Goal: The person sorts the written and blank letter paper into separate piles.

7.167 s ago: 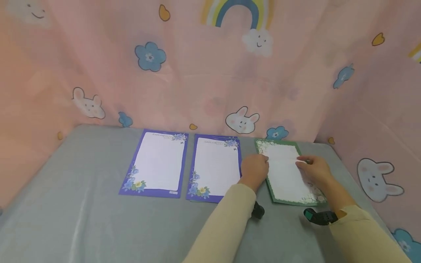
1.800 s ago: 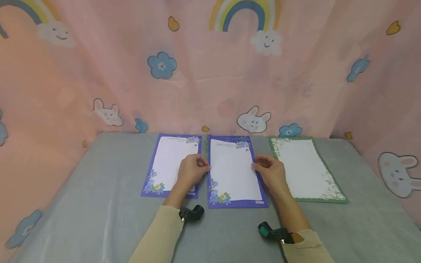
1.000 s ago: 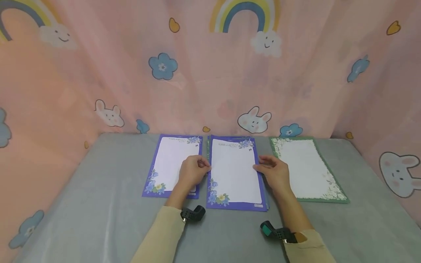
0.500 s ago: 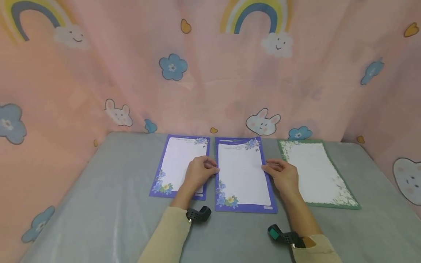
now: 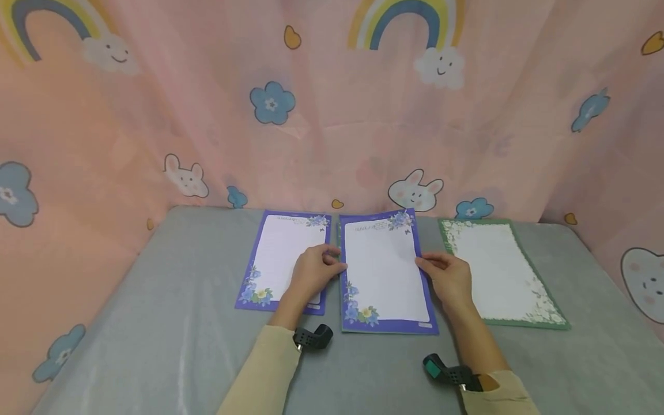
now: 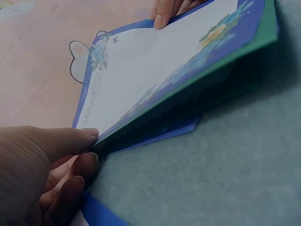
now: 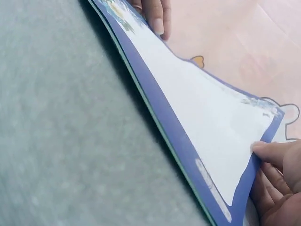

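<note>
1. Left hand (image 5: pixel 313 270) and right hand (image 5: pixel 448 280) pinch the thin, rectangular paper (image 5: pixel 385 276) by its long edges
2. It is bent, raised over the grey cloth (image 5: pixel 197 334), between a purple-bordered sheet (image 5: pixel 287 251) and a green-bordered sheet (image 5: pixel 490 274)

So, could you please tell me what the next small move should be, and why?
I'd probably lower the middle purple-bordered sheet flat: the left hand and right hand pinch its opposite edges, and the left wrist view shows its near edge raised above the table, with shadow beneath.
</note>
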Available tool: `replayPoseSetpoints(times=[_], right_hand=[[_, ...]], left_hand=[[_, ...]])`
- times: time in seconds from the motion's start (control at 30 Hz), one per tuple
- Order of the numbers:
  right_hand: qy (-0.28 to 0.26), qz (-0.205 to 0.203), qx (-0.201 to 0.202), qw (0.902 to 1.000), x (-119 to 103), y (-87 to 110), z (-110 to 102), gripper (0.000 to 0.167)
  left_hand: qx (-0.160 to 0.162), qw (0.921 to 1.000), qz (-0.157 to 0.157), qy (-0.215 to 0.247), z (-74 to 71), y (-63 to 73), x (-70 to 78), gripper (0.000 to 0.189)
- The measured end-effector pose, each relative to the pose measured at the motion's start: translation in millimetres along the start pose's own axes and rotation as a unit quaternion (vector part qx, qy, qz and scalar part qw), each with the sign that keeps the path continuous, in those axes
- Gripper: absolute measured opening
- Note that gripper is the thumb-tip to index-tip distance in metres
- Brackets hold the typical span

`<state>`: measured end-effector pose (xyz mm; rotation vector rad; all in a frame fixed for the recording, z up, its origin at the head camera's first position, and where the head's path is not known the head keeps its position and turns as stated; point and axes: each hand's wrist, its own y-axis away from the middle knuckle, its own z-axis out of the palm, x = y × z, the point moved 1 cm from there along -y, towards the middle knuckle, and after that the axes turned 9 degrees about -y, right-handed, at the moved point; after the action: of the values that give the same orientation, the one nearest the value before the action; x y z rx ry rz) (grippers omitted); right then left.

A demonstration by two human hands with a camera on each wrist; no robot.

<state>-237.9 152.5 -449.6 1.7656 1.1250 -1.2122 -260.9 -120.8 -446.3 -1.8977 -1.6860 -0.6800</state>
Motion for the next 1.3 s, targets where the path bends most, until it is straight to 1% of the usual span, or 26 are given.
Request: replayPoseSetpoints(times=[0.17, 0.3, 0.43, 0.53, 0.73, 0.83, 0.97, 1.07, 1.13, 1.23, 1.3], right_hand=[[-0.008, 0.010, 0.003, 0.9999, 0.6, 0.6, 0.4, 0.033], [-0.034, -0.001, 0.007, 0.9994, 1.2, -0.2, 1.8, 0.031], [-0.052, -0.018, -0.003, 0.9985, 2.3, -1.2, 1.7, 0.031], [-0.074, -0.019, -0.011, 0.9970, 2.7, -1.4, 0.1, 0.032], [-0.135, 0.001, -0.021, 0.9907, 3.1, -3.5, -3.3, 0.034], [-0.145, 0.008, -0.024, 0.9890, 3.2, -5.2, -4.5, 0.033], [-0.155, 0.016, -0.031, 0.9873, 2.2, -6.6, -5.1, 0.028], [-0.156, 0.021, -0.032, 0.9870, 2.0, -6.9, -5.3, 0.026], [-0.155, 0.024, -0.031, 0.9871, 2.2, -6.8, -5.7, 0.026], [-0.153, 0.029, -0.029, 0.9875, 2.4, -6.1, -6.8, 0.028], [-0.150, 0.030, -0.028, 0.9878, 2.6, -5.9, -7.9, 0.030]], left_hand=[[-0.003, 1.0000, 0.005, -0.003, -0.5, 0.2, 0.8, 0.025], [0.003, 0.9998, 0.006, -0.021, -0.4, 1.3, 0.7, 0.020], [0.008, 0.9995, 0.004, -0.030, -0.2, 2.4, 1.2, 0.019], [0.009, 0.9996, 0.003, -0.027, 0.4, 2.8, 1.8, 0.021], [0.015, 0.9997, 0.001, -0.018, 2.5, 1.6, 0.0, 0.027], [0.024, 0.9996, 0.005, -0.009, 3.5, 0.1, -1.0, 0.026], [0.045, 0.9990, 0.001, 0.005, 3.9, -0.7, -1.8, 0.022], [0.053, 0.9985, 0.001, 0.013, 3.7, -0.3, -1.4, 0.021], [0.050, 0.9985, 0.010, 0.021, 3.6, -0.1, -0.7, 0.020], [0.034, 0.9985, 0.028, 0.034, 4.2, -0.3, 0.7, 0.017], [0.020, 0.9981, 0.034, 0.048, 4.8, 0.0, 1.9, 0.015]])
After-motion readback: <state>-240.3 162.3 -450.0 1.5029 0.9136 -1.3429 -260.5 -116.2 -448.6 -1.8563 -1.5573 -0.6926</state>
